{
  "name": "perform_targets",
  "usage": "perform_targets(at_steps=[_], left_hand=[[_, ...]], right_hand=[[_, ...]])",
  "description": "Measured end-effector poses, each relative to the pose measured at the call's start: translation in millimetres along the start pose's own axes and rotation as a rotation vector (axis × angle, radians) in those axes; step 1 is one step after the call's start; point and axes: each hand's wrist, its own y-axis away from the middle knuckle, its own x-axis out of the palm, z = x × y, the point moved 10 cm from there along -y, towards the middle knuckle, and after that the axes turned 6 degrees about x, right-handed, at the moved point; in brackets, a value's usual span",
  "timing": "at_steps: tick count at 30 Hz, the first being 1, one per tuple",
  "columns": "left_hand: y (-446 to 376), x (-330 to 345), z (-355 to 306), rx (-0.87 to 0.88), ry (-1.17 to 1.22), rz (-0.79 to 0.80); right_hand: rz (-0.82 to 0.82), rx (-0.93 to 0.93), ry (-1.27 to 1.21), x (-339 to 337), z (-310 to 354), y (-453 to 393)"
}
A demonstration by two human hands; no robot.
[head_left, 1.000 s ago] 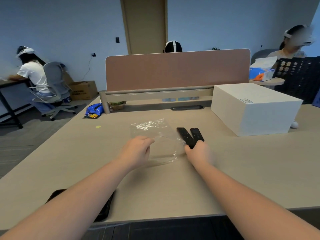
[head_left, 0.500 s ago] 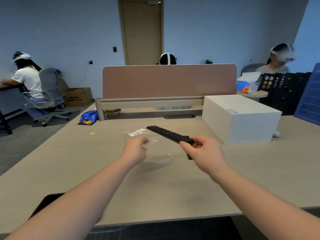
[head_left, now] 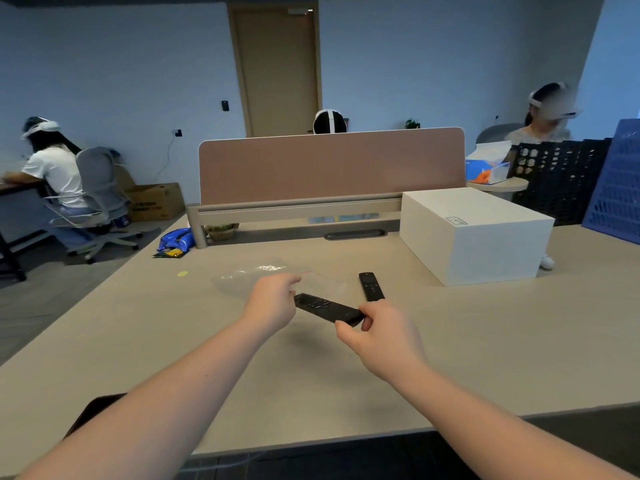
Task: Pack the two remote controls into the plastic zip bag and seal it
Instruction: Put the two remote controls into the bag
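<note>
Clear plastic zip bag [head_left: 277,277] pinched at its mouth, one slim black remote control [head_left: 327,308] held beside it.

The left hand [head_left: 273,303] grips the bag's edge above the beige tabletop [head_left: 485,341]; the right hand [head_left: 382,336] clasps the remote's near end, tip pointing toward the opening. The second black remote [head_left: 370,286] lies flat just beyond.

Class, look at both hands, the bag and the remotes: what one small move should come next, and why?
Probably slide the held remote leftward into the zip bag. The right hand grips its near end, its far end points at the bag edge pinched by the left hand, and the second remote lies on the table.
</note>
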Motion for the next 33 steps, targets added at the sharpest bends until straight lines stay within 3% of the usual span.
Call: perform_targets(at_steps=[7, 12, 20, 27, 33], left_hand=[[1, 4, -3, 0.045, 0.043, 0.019], [7, 8, -20, 0.159, 0.09, 0.02], [6, 17, -18, 0.169, 0.114, 0.05], [8, 26, -12, 0.213, 0.075, 0.085], [8, 32, -5, 0.215, 0.046, 0.102]], right_hand=[[-0.009, 0.001, -0.003, 3, -4, 2], [0.019, 0.091, -0.009, 39, -10, -25], [0.133, 0.133, 0.025, 102, 5, -55], [0.218, 0.106, 0.022, 134, 0, -60], [0.208, 0.033, 0.176, 142, 3, -68]])
